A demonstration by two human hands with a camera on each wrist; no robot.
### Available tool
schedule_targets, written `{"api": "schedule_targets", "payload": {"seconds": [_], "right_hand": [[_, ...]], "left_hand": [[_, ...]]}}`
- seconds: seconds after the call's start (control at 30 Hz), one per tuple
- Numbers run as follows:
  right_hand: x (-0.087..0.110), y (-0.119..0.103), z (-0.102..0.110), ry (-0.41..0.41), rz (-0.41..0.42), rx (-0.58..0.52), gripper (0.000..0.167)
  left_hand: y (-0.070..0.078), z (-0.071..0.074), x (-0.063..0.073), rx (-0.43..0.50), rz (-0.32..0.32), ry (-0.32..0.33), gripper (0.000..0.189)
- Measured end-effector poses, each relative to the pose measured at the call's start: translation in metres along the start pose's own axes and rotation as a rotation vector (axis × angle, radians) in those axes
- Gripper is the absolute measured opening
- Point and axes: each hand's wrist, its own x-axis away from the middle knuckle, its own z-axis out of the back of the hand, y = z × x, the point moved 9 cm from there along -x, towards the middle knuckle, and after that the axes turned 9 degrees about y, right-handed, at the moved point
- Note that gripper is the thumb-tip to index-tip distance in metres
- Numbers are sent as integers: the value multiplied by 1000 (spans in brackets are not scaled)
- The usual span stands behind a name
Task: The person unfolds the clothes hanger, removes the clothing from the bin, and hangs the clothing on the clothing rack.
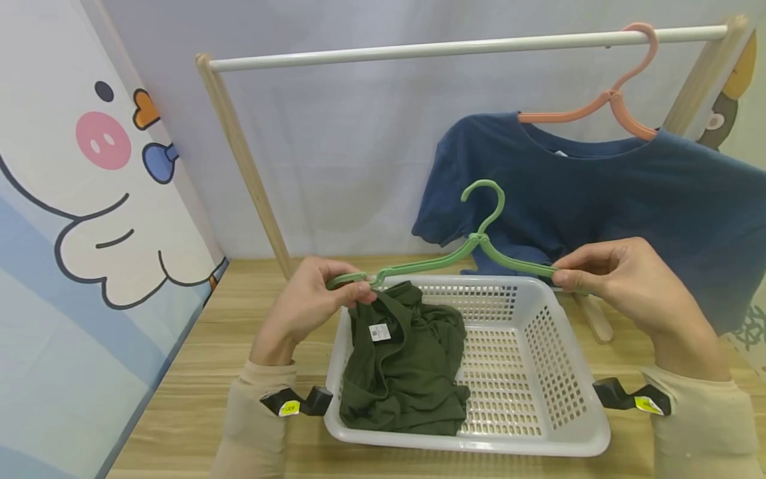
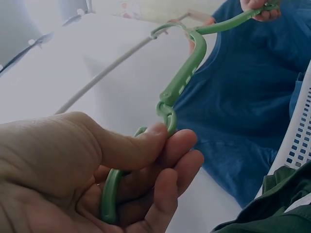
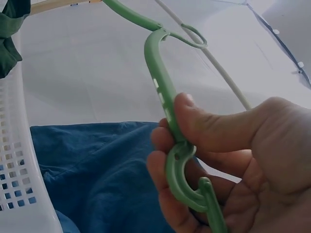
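A green folding clothes hanger is spread out above the basket, its hook pointing up. My left hand pinches its left end between thumb and fingers; the left wrist view shows the jointed end piece lying across the palm. At the other end my right hand grips the arm near its hooked tip. Below, a dark green shirt lies crumpled in the left half of the white plastic basket, its neckline and white label facing up.
Behind the basket stands a rack with a white rail and wooden legs. On its right side a blue T-shirt hangs from an orange hanger. The wooden table extends left of the basket to a wall panel with cartoon figures.
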Motion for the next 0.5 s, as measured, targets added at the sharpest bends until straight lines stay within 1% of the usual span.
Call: {"api": "schedule_targets", "payload": {"seconds": [0.13, 0.23, 0.37, 0.5], "right_hand": [[2, -7, 2, -4, 67, 40, 24], [3, -11, 6, 28, 97, 46, 31], [5, -13, 14, 100, 67, 36, 41], [9, -19, 16, 166, 40, -62, 42]], "left_hand": [[-1, 1, -2, 0, -1, 44, 12], [-3, 1, -3, 19, 11, 62, 10], [-4, 0, -3, 32, 26, 70, 11], [-2, -3, -3, 24, 11, 75, 11]]}}
